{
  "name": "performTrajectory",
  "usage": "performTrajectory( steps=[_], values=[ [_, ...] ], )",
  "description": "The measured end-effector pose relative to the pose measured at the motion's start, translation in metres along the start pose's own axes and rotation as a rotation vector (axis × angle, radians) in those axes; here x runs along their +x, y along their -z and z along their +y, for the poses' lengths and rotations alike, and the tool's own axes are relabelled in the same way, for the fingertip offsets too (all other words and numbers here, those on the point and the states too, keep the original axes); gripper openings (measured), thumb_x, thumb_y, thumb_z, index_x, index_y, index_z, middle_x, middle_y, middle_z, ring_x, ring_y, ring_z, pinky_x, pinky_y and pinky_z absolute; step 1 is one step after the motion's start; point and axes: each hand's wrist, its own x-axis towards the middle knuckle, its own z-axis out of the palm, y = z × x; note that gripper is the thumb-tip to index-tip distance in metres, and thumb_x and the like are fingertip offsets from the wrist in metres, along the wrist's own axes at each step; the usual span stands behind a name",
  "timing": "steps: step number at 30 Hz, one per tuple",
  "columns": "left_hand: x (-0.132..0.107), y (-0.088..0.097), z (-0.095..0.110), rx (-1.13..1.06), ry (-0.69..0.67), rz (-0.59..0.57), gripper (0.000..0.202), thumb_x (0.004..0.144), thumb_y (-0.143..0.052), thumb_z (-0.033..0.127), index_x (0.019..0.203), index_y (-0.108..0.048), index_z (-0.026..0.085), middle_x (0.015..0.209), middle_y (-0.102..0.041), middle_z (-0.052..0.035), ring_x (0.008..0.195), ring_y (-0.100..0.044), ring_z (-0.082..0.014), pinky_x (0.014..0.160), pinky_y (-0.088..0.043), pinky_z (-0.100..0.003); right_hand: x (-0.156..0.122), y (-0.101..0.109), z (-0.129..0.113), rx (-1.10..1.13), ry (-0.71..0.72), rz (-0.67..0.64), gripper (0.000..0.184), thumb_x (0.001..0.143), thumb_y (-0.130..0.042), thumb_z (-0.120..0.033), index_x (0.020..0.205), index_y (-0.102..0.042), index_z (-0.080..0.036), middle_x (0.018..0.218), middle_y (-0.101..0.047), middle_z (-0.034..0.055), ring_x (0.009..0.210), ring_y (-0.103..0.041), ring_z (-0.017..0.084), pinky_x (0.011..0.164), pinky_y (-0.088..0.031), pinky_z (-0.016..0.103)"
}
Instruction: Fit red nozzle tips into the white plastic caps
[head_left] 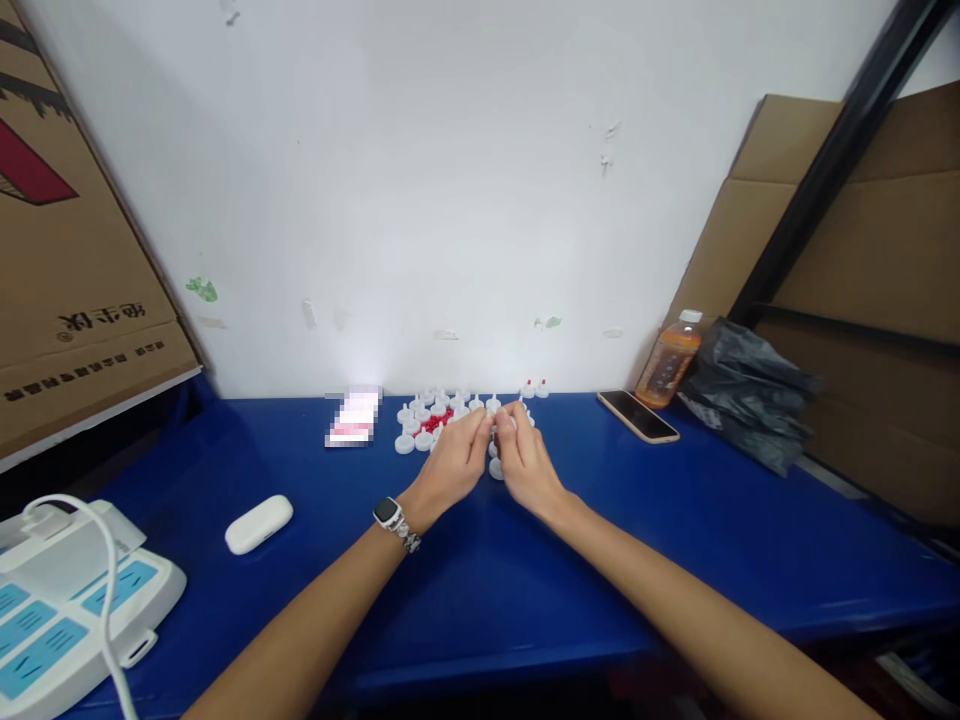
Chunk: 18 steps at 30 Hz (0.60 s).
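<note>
My left hand (456, 458) and my right hand (526, 462) meet over the table, fingertips pinched together and almost touching. Whatever sits between the fingers is too small and covered to make out. Around and behind them stand several white nozzle caps (405, 443), round with a thin upright spout. Small red tips (437, 420) lie in a pile among the caps, left of my hands. One white cap (496, 468) is just under my right hand, partly hidden. Farther back by the wall, two white caps (535, 389) carry red tips on their spouts.
On the blue table (480, 620) lie a white earbud case (259, 525), a phone (638, 416) and a blurred pink-white item (354, 416). A power strip (90, 610) with a white cable is at left. An orange drink bottle (670, 360) and black plastic bag (742, 390) stand right.
</note>
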Motion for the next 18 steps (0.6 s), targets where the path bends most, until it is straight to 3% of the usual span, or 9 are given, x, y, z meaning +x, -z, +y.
performTrajectory(
  steps=[3,7,11,18],
  values=[
    [0.004,0.016,-0.009,-0.131,0.185,0.173,0.042,0.104,-0.020,0.045,0.074,-0.037,0.021,0.065,-0.044,0.0015,0.061,-0.045,-0.0139,0.059,-0.038,-0.029,0.008,0.010,0.014,-0.011,-0.024,0.104,0.029,0.101,-0.029,-0.048,0.094,-0.044,-0.025,0.065,-0.048,-0.0033,0.058,-0.048,0.017,0.058,-0.036,0.027],
    [0.009,0.044,-0.028,0.056,0.170,0.069,0.038,0.103,-0.032,0.045,0.076,-0.042,0.021,0.065,-0.047,0.0023,0.061,-0.046,-0.0142,0.060,-0.034,-0.029,0.020,0.020,0.034,0.039,-0.088,0.165,0.031,0.099,-0.035,-0.051,0.090,-0.048,-0.024,0.064,-0.048,-0.0040,0.059,-0.047,0.015,0.058,-0.037,0.026],
    [0.009,0.049,-0.045,0.156,0.125,-0.062,0.032,0.100,-0.041,0.038,0.078,-0.054,0.019,0.077,-0.059,-0.0020,0.073,-0.053,-0.0171,0.068,-0.039,-0.030,0.019,0.016,0.029,0.010,-0.092,0.044,0.024,0.094,-0.047,-0.047,0.091,-0.053,-0.024,0.059,-0.045,-0.0062,0.050,-0.041,0.013,0.051,-0.032,0.025],
    [0.009,0.036,-0.060,0.243,0.105,-0.083,0.027,0.100,-0.043,0.032,0.105,-0.066,0.019,0.103,-0.061,-0.0082,0.101,-0.056,-0.0227,0.091,-0.045,-0.038,0.006,0.000,0.008,-0.028,-0.071,-0.174,0.009,0.088,-0.053,-0.031,0.093,-0.057,-0.025,0.057,-0.047,-0.0076,0.045,-0.041,0.011,0.048,-0.032,0.023]
  ],
)
